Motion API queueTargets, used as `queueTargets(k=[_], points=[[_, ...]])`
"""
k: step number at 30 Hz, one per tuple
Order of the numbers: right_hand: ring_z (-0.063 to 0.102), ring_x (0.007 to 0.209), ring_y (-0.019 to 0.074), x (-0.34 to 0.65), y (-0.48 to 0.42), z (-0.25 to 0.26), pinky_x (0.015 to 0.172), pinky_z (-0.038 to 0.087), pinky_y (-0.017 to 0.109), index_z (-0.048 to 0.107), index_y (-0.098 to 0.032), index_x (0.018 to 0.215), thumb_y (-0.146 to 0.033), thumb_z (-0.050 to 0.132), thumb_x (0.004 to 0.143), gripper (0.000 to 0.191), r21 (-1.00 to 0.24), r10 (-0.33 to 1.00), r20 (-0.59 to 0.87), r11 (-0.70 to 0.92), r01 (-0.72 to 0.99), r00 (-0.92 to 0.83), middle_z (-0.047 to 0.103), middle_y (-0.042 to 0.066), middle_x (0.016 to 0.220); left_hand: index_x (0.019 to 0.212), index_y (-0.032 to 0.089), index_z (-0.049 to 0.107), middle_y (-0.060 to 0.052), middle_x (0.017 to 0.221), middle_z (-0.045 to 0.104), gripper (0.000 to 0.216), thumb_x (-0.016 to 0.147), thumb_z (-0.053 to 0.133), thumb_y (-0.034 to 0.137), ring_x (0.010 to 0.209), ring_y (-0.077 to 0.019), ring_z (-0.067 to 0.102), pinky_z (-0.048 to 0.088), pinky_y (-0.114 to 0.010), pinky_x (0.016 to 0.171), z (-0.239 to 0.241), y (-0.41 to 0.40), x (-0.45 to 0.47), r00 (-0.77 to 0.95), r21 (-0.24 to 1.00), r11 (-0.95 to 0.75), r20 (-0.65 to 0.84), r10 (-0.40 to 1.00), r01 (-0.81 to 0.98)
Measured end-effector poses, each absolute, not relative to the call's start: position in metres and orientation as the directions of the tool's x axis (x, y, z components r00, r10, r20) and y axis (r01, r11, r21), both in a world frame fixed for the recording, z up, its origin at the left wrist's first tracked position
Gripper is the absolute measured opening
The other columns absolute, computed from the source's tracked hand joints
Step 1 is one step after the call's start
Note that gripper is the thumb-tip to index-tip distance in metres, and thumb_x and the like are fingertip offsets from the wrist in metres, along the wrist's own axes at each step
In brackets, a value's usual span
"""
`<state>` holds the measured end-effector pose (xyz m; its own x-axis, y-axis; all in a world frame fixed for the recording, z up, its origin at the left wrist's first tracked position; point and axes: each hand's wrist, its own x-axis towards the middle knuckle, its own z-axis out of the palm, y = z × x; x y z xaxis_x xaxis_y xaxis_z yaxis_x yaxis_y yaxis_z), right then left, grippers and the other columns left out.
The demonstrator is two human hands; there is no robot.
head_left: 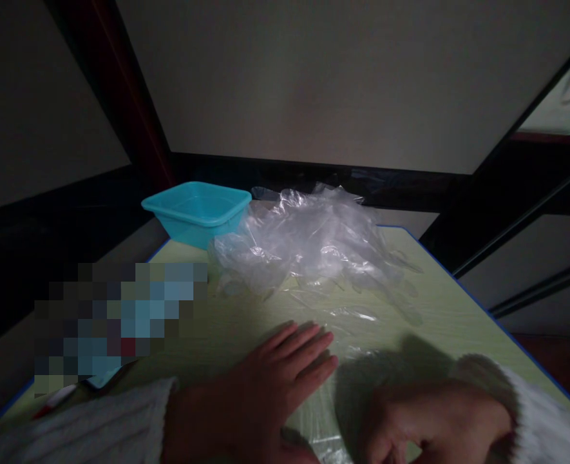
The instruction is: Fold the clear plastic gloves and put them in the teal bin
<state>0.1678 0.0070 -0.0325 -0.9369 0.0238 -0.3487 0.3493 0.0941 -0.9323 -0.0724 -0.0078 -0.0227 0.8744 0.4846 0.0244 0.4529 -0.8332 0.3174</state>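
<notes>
My left hand lies palm down with its fingers stretched out, on a thin clear plastic piece flat on the table. To its right, my right hand is closed, its fingers curled down in a pinch at the near edge of the view. What those fingers hold, if anything, is hidden. Beyond both hands spreads a crumpled heap of clear disposable plastic gloves, some with rounded finger ends showing. The lower edge of the plastic under my hands is out of view.
A turquoise plastic basin stands at the table's far left corner, touching the heap. On the left lies a blurred-out object, with a red and white item near it. The pale table has a blue edge; panels stand behind.
</notes>
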Motion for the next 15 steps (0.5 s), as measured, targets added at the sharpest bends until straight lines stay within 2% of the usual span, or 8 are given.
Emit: queueTargets(k=[2,5,7,8,10,15], points=[[0.045,0.051,0.0086,0.168,0.007,-0.034,0.050,0.039,0.016,0.044,-0.020,0.067,-0.005,0.048,0.057,0.018,-0.928,0.019,-0.363,0.081,0.364,-0.932,0.046,-0.003,0.060,0.137,0.010,0.033,-0.014,0.149,0.023,0.072,0.083,0.051,0.053,0.137,-0.0280,0.018,0.018,-0.041,0.112,-0.018,-0.014,-0.067,0.894,0.255,-0.868,0.030,0.447,0.425],[0.045,0.053,0.0084,0.168,0.006,-0.033,0.053,0.041,0.017,0.043,-0.019,0.067,-0.005,0.048,0.057,0.018,-0.926,0.010,-0.373,0.051,0.373,-0.928,0.047,-0.002,0.062,0.130,0.008,0.043,-0.011,0.142,0.038,0.042,0.096,0.034,0.032,0.133,-0.0207,0.032,0.025,-0.031,0.110,-0.020,-0.026,-0.058,0.915,0.133,-0.917,0.098,0.391,0.377],[0.044,0.053,0.0086,0.167,0.007,-0.031,0.054,0.042,0.018,0.040,-0.020,0.065,-0.008,0.050,0.060,0.016,-0.931,0.006,-0.363,0.042,0.363,-0.932,0.044,-0.003,0.061,0.125,0.007,0.048,-0.010,0.136,0.047,0.037,0.097,0.029,0.023,0.128,-0.0199,0.040,0.029,-0.029,0.107,-0.026,-0.032,-0.054,0.928,0.078,-0.938,0.134,0.347,0.339],[0.043,0.053,0.0088,0.166,0.007,-0.031,0.054,0.042,0.018,0.040,-0.020,0.065,-0.011,0.051,0.062,0.014,-0.934,0.004,-0.356,0.040,0.356,-0.935,0.044,-0.003,0.061,0.123,0.007,0.050,-0.010,0.133,0.051,0.037,0.097,0.028,0.022,0.126,-0.0202,0.043,0.031,-0.029,0.106,-0.030,-0.034,-0.053,0.928,0.076,-0.941,0.155,0.339,0.331],[0.044,0.053,0.0093,0.165,0.007,-0.029,0.053,0.042,0.019,0.040,-0.021,0.065,-0.018,0.052,0.067,0.013,-0.938,0.007,-0.343,0.042,0.343,-0.939,0.043,-0.002,0.061,0.126,0.006,0.047,-0.010,0.136,0.047,0.038,0.098,0.029,0.024,0.128,-0.0206,0.041,0.030,-0.030,0.107,-0.033,-0.035,-0.053,0.920,0.104,-0.926,0.117,0.375,0.364],[0.044,0.052,0.0094,0.164,0.006,-0.028,0.050,0.040,0.018,0.042,-0.020,0.067,-0.023,0.051,0.070,0.010,-0.938,0.013,-0.344,0.047,0.345,-0.939,0.046,-0.002,0.061,0.131,0.009,0.044,-0.010,0.140,0.041,0.041,0.098,0.028,0.027,0.133,-0.0208,0.033,0.025,-0.032,0.111,-0.025,-0.030,-0.058,0.911,0.245,-0.889,0.044,0.409,0.387]])
